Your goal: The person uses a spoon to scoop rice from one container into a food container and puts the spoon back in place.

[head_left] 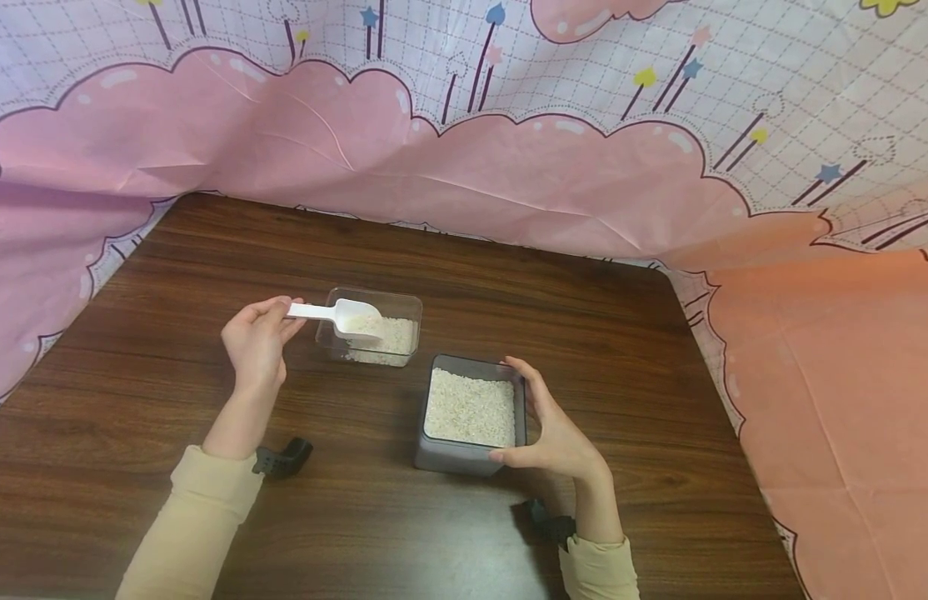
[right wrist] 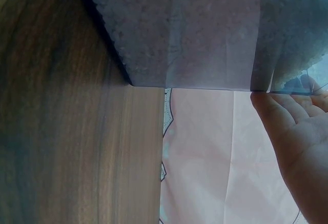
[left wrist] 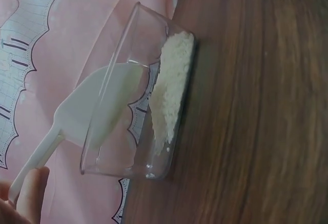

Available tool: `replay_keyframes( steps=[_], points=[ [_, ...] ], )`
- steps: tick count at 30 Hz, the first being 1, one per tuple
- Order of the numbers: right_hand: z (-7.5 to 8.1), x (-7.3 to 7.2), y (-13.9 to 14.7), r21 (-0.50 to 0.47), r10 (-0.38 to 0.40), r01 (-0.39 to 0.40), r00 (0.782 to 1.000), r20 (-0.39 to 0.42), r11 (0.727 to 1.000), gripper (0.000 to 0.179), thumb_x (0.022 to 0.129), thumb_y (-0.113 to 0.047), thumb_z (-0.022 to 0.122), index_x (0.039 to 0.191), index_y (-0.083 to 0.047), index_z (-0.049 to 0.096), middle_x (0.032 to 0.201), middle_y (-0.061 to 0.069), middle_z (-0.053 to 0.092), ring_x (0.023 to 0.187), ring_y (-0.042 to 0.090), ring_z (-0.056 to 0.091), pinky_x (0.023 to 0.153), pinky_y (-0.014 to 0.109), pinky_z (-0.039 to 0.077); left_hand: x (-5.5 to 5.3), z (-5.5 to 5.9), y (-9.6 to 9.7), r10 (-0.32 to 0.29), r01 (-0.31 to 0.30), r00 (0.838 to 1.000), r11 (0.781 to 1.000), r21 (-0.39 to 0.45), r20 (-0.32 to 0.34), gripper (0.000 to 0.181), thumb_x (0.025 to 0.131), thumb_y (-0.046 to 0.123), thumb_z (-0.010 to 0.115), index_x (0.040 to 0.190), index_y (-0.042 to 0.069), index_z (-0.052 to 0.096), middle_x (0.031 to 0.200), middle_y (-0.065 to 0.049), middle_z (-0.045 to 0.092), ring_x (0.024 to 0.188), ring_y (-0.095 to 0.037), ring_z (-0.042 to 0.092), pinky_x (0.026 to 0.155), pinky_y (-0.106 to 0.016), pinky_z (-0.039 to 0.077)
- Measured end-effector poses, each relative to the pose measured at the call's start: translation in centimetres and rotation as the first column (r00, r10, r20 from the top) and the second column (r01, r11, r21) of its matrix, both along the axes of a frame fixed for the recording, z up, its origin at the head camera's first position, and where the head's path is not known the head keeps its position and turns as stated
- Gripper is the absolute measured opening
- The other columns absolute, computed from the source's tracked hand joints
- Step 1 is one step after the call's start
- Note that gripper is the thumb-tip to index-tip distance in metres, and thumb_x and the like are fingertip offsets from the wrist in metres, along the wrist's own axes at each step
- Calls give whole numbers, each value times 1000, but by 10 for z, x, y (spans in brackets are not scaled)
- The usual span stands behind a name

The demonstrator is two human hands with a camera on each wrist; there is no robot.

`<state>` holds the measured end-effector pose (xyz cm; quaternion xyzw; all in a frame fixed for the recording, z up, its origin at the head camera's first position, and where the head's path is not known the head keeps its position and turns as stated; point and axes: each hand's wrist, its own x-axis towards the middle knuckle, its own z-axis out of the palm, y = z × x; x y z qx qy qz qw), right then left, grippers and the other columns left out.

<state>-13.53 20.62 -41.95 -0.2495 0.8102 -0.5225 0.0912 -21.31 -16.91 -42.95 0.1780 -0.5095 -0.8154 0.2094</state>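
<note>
A white scoop (head_left: 351, 317) is pinched by its handle in my left hand (head_left: 257, 342). Its bowl tilts over a small clear plastic box (head_left: 331, 340), partly inside the walls, as the left wrist view shows. Rice (left wrist: 174, 75) lies across the bottom of that box. To the right stands a taller grey see-through container (head_left: 460, 457), filled with rice (head_left: 471, 408) to near the rim. My right hand (head_left: 550, 429) grips this container at its right side, thumb on the front corner and fingers at the back corner. Some of those fingers are hidden behind the wall.
Both containers stand on a dark wood-grain table (head_left: 344, 517). A pink patterned cloth (head_left: 464, 183) hangs behind the table and along its sides. Each wrist carries a black camera mount, the left mount (head_left: 284, 458) and the right mount (head_left: 548, 523), close above the tabletop.
</note>
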Motion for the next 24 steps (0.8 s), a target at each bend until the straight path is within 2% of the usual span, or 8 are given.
replay_keyframes(
  steps=[4,8,13,15,17,20,21,24],
  points=[
    [0,0,0,-4,5,-5,1000,1,1000,111,68,-14,88,153,-24,18,157,6,23,147,28,15,117,66,15,-3,0,-1,1,-2,1000,997,-77,-3,5,93,-3,61,90,-7,64,85,-12,68,81,-15,73,76,-27,61],
    [-1,-1,1,-14,16,-16,1000,-2,1000,111,68,-13,88,153,-18,18,156,10,25,146,24,18,119,58,17,-5,1,0,13,-13,1000,994,-107,-2,4,92,-4,62,88,-6,64,78,-7,70,77,-11,72,74,-26,61],
    [-1,-1,1,-19,19,-19,1000,-5,1000,112,68,-13,88,153,-12,16,156,12,24,146,25,17,119,59,16,-7,7,1,5,-9,1000,988,-155,-26,3,90,-5,63,89,-7,65,76,-4,70,80,-15,73,72,-25,61],
    [-1,-1,1,-21,20,-20,1000,-8,1000,112,68,-13,88,153,-10,16,156,12,24,146,26,17,118,61,16,-8,11,2,-6,0,1000,980,-200,-29,6,90,-4,63,92,-10,65,77,-2,70,81,-14,73,72,-25,61],
    [-1,-1,1,-22,21,-22,1000,-8,1000,112,68,-14,88,153,-11,16,156,12,24,146,27,16,118,63,15,-8,16,3,-18,11,1000,962,-273,-24,11,91,-3,63,96,-13,65,83,-7,72,81,-11,72,73,-24,61],
    [0,-1,1,-21,22,-23,1000,-6,1000,112,68,-14,88,153,-12,15,156,14,23,146,27,16,118,64,15,-8,22,4,-51,43,999,907,-420,-9,18,92,-1,62,101,-15,65,94,-20,72,77,-1,69,72,-19,60],
    [0,-1,2,-20,23,-23,1000,-6,1000,112,68,-14,88,153,-12,15,156,14,23,146,27,15,118,64,15,-8,25,4,-64,53,998,878,-476,-7,18,92,0,62,102,-15,66,98,-24,71,75,3,68,70,-17,60],
    [-1,-1,1,-20,23,-23,1000,-7,1000,112,68,-14,88,154,-12,15,156,12,23,147,28,15,118,64,14,-7,30,6,-93,53,995,762,-646,-29,17,92,0,61,100,-14,68,99,-28,70,70,12,62,64,-8,56]
  ],
)
